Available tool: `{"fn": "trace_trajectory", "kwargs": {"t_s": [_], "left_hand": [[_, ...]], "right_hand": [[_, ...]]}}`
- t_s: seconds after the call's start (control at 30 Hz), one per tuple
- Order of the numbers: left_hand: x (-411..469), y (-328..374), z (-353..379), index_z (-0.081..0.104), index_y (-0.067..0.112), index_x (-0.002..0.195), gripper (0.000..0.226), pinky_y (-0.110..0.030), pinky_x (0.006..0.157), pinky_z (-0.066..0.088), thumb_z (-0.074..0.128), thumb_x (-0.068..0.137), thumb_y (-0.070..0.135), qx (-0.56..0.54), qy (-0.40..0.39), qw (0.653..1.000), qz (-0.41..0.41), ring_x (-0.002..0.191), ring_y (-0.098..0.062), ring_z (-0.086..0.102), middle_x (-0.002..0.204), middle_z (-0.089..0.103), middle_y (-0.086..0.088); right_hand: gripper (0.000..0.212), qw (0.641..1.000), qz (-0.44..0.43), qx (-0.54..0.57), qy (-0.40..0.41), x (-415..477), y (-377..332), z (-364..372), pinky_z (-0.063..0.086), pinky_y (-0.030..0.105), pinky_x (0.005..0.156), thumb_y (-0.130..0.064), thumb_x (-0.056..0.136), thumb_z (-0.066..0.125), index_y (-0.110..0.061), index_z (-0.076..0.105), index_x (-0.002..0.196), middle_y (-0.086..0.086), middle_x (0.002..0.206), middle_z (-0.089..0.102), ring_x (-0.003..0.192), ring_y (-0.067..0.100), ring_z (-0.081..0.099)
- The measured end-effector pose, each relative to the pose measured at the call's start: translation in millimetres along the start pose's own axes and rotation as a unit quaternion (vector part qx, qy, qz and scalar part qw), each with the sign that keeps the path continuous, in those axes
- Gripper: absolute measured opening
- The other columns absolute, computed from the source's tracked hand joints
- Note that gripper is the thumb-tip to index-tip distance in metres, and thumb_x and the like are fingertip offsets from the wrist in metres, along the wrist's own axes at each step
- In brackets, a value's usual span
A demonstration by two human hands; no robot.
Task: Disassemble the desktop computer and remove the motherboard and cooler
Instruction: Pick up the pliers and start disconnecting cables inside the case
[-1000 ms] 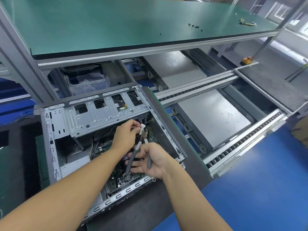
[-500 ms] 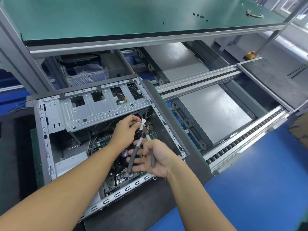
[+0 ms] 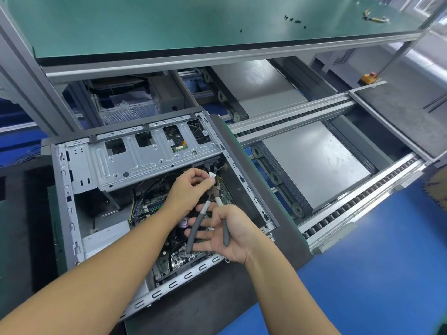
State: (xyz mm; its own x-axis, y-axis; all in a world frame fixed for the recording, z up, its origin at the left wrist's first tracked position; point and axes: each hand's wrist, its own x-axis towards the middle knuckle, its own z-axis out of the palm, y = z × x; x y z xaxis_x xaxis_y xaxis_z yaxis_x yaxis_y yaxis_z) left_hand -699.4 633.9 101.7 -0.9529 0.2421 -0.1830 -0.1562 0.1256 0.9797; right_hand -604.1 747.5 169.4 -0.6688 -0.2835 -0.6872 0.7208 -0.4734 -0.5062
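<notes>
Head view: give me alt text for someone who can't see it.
The right hand holds grey-handled pliers, handles spread, nose toward a small white tag that the left hand pinches, both over the open grey metal computer case. The dark green motherboard lies inside beneath them.

grey pliers handles [image 3: 193, 234], green bench top [image 3: 169, 22], blue floor [image 3: 375, 262]

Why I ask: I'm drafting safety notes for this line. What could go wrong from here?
1. The grey-handled cutting pliers in the right hand point their tip right beside the left hand, which pinches a white-tagged cable; a squeeze could nick a finger.
2. The tip works just above the green motherboard inside the open metal case; a slip might gouge components or cut the wrong wire.
</notes>
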Motion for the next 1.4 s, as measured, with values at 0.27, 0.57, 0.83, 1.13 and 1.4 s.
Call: {"fn": "trace_trajectory", "kwargs": {"t_s": [0.27, 0.57, 0.83, 1.13, 1.4], "left_hand": [[3.3, -3.7, 1.2, 0.067, 0.026, 0.089, 0.015, -0.008, 0.068, 0.048, 0.080, 0.082, 0.022, 0.009, 0.019, 1.000, 0.006, 0.079, -0.003, 0.069, 0.086, 0.075, 0.008], [1.8, -2.4, -3.0, 0.069, 0.026, 0.091, 0.016, -0.011, 0.072, 0.050, 0.074, 0.086, 0.011, 0.007, 0.019, 1.000, 0.007, 0.082, -0.001, 0.069, 0.087, 0.075, 0.006], [-0.3, -2.1, -5.9, 0.072, 0.026, 0.095, 0.017, -0.016, 0.078, 0.051, 0.073, 0.087, 0.011, 0.000, 0.009, 1.000, 0.001, 0.087, -0.005, 0.071, 0.090, 0.076, 0.007], [-2.2, -0.3, -5.9, 0.073, 0.023, 0.096, 0.016, -0.021, 0.080, 0.053, 0.073, 0.088, 0.010, -0.012, 0.013, 1.000, -0.011, 0.088, -0.009, 0.072, 0.089, 0.077, 0.002], [-3.4, 2.4, -5.0, 0.073, 0.021, 0.095, 0.015, -0.024, 0.080, 0.052, 0.071, 0.088, 0.007, -0.045, 0.012, 0.998, -0.035, 0.087, -0.011, 0.073, 0.087, 0.077, 0.000]], "right_hand": [[0.042, 0.999, 0.028, -0.008, 0.019, 1.4, -4.9, -0.3, 0.045, 0.067, 0.094, 0.004, 0.078, 0.030, -0.005, 0.052, 0.114, 0.020, 0.099, 0.055, 0.101, 0.041, 0.058], [0.047, 0.999, 0.025, -0.026, 0.030, 3.6, -3.9, -1.9, 0.042, 0.069, 0.098, 0.004, 0.078, 0.030, -0.008, 0.054, 0.116, 0.019, 0.100, 0.054, 0.099, 0.039, 0.058], [0.048, 0.999, 0.032, -0.024, 0.017, 1.7, -5.8, -1.2, 0.041, 0.069, 0.099, 0.004, 0.077, 0.029, -0.008, 0.054, 0.116, 0.019, 0.101, 0.054, 0.099, 0.039, 0.058], [0.049, 0.999, 0.018, -0.018, 0.035, 7.8, -2.9, -0.2, 0.043, 0.068, 0.098, 0.005, 0.079, 0.031, -0.010, 0.055, 0.120, 0.016, 0.098, 0.054, 0.098, 0.037, 0.057], [0.052, 0.996, 0.004, -0.044, 0.077, 18.6, 1.1, 1.8, 0.051, 0.060, 0.090, 0.012, 0.076, 0.031, -0.012, 0.057, 0.113, 0.018, 0.100, 0.060, 0.104, 0.039, 0.061]]}}
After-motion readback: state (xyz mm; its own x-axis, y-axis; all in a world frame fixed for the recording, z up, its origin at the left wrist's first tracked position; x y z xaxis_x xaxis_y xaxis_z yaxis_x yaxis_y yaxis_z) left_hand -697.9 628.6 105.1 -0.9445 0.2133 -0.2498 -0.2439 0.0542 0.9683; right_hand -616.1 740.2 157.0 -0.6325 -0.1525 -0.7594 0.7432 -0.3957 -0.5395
